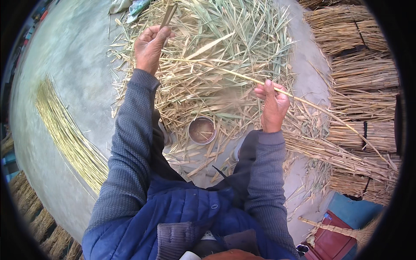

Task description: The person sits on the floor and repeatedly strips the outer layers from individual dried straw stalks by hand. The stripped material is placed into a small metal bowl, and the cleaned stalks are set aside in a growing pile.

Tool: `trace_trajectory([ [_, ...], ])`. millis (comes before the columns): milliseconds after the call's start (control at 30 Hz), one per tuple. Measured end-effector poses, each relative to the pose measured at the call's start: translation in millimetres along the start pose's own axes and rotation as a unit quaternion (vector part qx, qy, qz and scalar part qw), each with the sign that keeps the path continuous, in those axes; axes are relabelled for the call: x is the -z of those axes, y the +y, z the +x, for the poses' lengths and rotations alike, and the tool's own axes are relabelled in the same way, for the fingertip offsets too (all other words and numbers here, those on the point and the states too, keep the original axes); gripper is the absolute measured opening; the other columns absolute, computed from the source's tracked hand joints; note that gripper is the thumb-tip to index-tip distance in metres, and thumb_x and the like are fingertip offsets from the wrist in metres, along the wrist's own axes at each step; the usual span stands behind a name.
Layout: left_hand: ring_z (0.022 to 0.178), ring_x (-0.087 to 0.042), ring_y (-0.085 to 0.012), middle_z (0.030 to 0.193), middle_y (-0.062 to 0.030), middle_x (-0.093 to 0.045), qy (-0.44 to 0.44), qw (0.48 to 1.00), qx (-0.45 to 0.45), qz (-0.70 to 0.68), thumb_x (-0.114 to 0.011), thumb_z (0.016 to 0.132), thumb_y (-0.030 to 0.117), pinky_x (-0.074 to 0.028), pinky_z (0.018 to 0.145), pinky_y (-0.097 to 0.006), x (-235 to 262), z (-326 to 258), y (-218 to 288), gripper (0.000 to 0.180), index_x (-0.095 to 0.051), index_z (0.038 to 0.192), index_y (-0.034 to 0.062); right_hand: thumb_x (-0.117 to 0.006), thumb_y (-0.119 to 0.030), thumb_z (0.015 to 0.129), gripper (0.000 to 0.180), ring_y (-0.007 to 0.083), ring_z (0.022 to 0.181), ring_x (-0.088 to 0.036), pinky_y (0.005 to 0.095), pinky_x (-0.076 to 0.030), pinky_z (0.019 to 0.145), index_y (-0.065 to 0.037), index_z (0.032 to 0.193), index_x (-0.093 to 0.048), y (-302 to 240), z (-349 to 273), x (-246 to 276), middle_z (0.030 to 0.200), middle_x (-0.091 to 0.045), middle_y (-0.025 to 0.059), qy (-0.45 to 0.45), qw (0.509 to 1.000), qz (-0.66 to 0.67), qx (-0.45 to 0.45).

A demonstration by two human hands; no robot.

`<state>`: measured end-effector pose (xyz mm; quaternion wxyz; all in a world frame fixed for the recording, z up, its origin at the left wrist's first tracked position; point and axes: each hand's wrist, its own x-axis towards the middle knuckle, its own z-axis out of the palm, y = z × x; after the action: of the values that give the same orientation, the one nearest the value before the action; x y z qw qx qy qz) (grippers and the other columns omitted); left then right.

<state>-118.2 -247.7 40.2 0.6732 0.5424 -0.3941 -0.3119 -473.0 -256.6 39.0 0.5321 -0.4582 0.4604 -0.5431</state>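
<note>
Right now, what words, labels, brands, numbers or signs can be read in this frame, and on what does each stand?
White patch at the neck of the blue vest: partly covered lettering, not copied out here.
Red flat item, lower right: any markings too small to read.
Narrow dark tool in the left hand, stalk in the right hand: no readable text.

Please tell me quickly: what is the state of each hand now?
Left hand: closed, holding a dark flat piece.
Right hand: closed, holding a stalk.
</note>
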Motion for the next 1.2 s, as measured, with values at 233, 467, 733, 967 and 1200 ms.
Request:
trace_trajectory([
  [233,0.111,-0.06,-0.0248,0.109,-0.0053,-0.072,-0.187,0.847,-0.187,0.462,-0.077,0.082,0.045,-0.041,0.1,-0.041,-11.3,-10.7,-10.0,0.043,-0.072,0.107,0.0099,-0.07,-0.023,0.097,0.028,0.0178,0.072,-0.071,0.026,-0.058,0.067,0.003,0.102,-0.061,3.0,-0.8,-7.0,0.086,-0.072,0.017,-0.002,1.0,-0.008,-0.007],
  [467,0.095,-0.067,-0.0192,0.095,-0.0042,-0.073,-0.335,0.877,-0.103,0.328,-0.08,0.084,0.032,-0.05,0.089,-0.037,-36.7,-24.5,-22.6,0.026,-0.076,0.098,0.0108,-0.07,-0.026,0.096,0.029,0.0181,0.071,-0.071,0.0296,-0.059,0.069,0.001,0.099,-0.062,-4.4,-5.4,-10.8,0.086,-0.072,0.0152,-0.016,1.0,-0.014,-0.001],
  [733,0.083,-0.068,-0.0136,0.087,-0.0072,-0.073,-0.154,0.984,0.09,-0.01,-0.073,0.093,0.018,-0.052,0.085,-0.029,-8.7,-11.6,-18.4,0.017,-0.067,0.095,0.0029,-0.067,-0.023,0.098,0.028,0.0201,0.073,-0.072,0.03,-0.06,0.071,0.004,0.1,-0.06,-8.5,-8.3,-6.1,0.086,-0.071,0.0179,-0.043,0.999,-0.022,0.003],
  [967,0.108,-0.06,-0.0254,0.103,-0.0059,-0.073,-0.09,0.822,-0.231,0.512,-0.072,0.09,0.037,-0.039,0.088,-0.038,-7.4,-9.5,-15.7,0.034,-0.071,0.109,0.0092,-0.07,-0.027,0.096,0.031,0.0204,0.08,-0.072,0.0318,-0.059,0.076,0.002,0.104,-0.062,-2.6,-5.9,-14.4,0.093,-0.073,0.0168,-0.055,0.998,-0.006,-0.016],
  [1200,0.074,-0.06,-0.0201,0.074,0.0002,-0.066,-0.294,0.783,-0.341,0.429,-0.079,0.079,0.026,-0.041,0.075,-0.035,-73.3,-51.4,-4.9,0.018,-0.071,0.087,0.0117,-0.068,-0.024,0.098,0.029,0.0179,0.087,-0.072,0.0275,-0.057,0.077,0.002,0.109,-0.059,19.2,-11.0,-44.2,0.098,-0.072,0.0163,-0.119,0.988,0.048,-0.084],
])
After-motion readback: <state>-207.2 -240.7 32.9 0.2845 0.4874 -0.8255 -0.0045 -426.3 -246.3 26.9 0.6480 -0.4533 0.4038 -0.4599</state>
